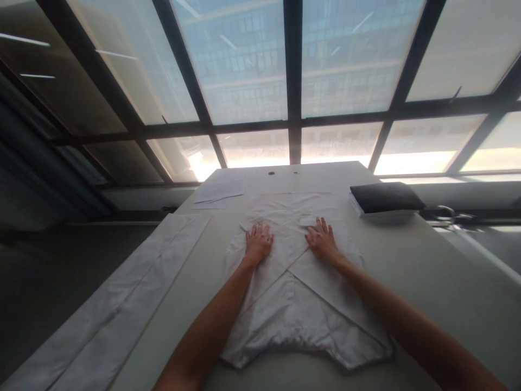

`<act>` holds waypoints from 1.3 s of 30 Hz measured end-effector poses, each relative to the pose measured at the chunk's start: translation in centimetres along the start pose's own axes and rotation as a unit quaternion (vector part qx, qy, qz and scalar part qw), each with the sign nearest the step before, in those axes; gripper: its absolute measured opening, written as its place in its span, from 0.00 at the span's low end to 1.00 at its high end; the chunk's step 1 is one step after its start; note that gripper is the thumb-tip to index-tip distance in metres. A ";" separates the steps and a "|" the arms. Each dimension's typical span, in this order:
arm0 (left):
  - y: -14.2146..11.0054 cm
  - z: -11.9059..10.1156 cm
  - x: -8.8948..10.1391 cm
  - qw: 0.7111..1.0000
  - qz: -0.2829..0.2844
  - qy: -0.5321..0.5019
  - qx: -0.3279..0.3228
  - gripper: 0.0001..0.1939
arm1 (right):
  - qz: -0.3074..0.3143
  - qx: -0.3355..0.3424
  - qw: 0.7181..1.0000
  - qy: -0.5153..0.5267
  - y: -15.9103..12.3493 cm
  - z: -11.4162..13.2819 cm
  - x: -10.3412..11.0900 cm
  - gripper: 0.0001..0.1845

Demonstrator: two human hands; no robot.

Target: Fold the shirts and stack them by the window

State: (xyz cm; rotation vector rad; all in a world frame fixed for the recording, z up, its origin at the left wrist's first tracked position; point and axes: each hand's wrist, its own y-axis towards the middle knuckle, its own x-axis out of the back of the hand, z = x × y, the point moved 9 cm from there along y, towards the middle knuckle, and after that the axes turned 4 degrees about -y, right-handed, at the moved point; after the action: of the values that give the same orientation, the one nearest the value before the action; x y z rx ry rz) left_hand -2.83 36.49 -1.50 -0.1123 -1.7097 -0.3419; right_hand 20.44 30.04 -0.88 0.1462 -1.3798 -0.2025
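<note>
A white garment point(299, 282) lies spread on a pale table point(427, 282), its sleeves folded across the middle so that they cross. My left hand point(258, 243) lies flat on the cloth, fingers spread, left of the crossing. My right hand point(321, 239) presses flat on the cloth to the right of it, fingers stretched out. Neither hand grips anything.
A long strip of white cloth point(118, 320) runs along the table's left edge. Sheets of paper point(220, 191) lie at the far left. A dark folder on a white stack point(385, 200) sits at the far right. Large windows point(285, 81) rise beyond the table.
</note>
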 end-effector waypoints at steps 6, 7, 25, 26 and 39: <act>-0.2 -0.1 0.1 1.000 0.003 -0.004 0.000 0.28 | -0.017 -0.106 0.994 -0.039 3.3 -5.0 -0.2 0.29; -0.2 -0.1 0.2 1.000 0.001 -0.005 -0.002 0.28 | -0.020 -0.125 0.991 -0.042 3.3 -6.1 -0.2 0.30; 0.1 -0.4 -0.5 0.999 0.020 -0.025 -0.031 0.29 | 0.039 -0.022 0.999 -0.020 5.5 -0.6 -2.9 0.32; 0.0 -0.4 -0.5 0.999 0.021 -0.025 -0.031 0.29 | 0.032 -0.041 0.998 -0.025 5.7 -1.6 -2.8 0.32; 0.1 -0.8 0.2 0.999 0.011 -0.040 -0.029 0.26 | -0.085 -0.198 0.952 0.217 1.8 -10.2 0.7 0.31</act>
State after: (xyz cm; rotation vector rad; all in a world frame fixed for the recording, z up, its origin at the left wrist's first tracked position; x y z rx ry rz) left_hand -2.10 36.35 -1.15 -0.1885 -1.7778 -0.3754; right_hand 30.66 31.46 -1.70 -0.0282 -0.8671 -0.5532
